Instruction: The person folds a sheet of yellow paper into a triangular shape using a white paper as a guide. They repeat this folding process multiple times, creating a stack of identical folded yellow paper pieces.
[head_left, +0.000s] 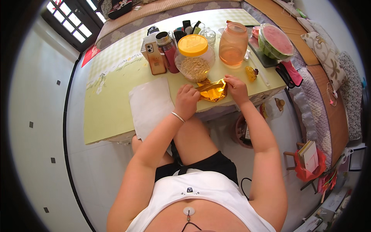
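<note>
**Q:** Head view, centre of frame: what do your two hands hold?

**A:** One sheet of gold foil (211,91), lying crumpled on the near edge of the table (112,112), just below the grain jar. Your left hand (187,101) is curled with its fingers pressed down on the foil's left edge; your right hand (236,89) pinches the foil's right edge between thumb and fingertips. A single thin bangle (178,116) sits on your left wrist.

**Q:** How many containers stand behind the foil, and what is in each?

**A:** Four can be counted across the upper centre. One round clear jar with a yellow lid (194,57), about half full of pale grain. One orange translucent jar (233,44), lid on, contents not discernible. One small clear glass jar (209,36) behind them, contents unclear. One red flask with a metal cap (168,51), closed.

**Q:** What else is on the table?

**A:** One phone in a gold case (155,58), propped upright left of the flask. One white sheet (150,105), flat, left of your left hand. One halved watermelon (275,40) on a dark tray, upper right. One small yellow object (251,73), right of your right hand, too small to identify.

**Q:** And off the table?

**A:** One red bag holding books (310,160), lower right, on the floor.
</note>
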A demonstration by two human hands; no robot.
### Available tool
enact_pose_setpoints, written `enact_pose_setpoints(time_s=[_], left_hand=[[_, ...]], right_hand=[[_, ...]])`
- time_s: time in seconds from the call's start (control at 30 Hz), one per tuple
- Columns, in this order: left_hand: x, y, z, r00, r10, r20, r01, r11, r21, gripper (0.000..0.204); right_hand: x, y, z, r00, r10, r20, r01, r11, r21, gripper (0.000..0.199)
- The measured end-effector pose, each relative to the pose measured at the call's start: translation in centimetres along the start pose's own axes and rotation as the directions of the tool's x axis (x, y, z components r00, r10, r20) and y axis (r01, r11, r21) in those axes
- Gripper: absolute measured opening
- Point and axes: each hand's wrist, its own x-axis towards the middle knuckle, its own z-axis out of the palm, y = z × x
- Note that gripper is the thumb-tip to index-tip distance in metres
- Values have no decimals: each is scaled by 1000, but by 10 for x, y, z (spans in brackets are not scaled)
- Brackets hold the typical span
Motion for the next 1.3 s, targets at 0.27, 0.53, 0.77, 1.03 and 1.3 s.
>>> enact_pose_setpoints(time_s=[0.27,0.53,0.77,1.03,1.3], left_hand=[[-8,35,-9,877,-221,426,285,954,-93,55],[-13,40,7,897,-146,418,200,976,-87,78],[-19,47,7,877,-96,472,128,991,-36,95],[-25,50,8,851,-108,513,130,991,-7,103],[-30,50,9,833,-133,538,141,990,27,110]], right_hand=[[-2,7,-2,994,-71,83,88,973,-214,16],[-17,-36,9,945,-137,297,201,960,-196,37],[-39,-31,7,875,-7,484,218,898,-382,60],[-41,-29,8,877,62,477,168,890,-424,68],[-31,-21,4,940,200,275,-194,980,-49,62]])
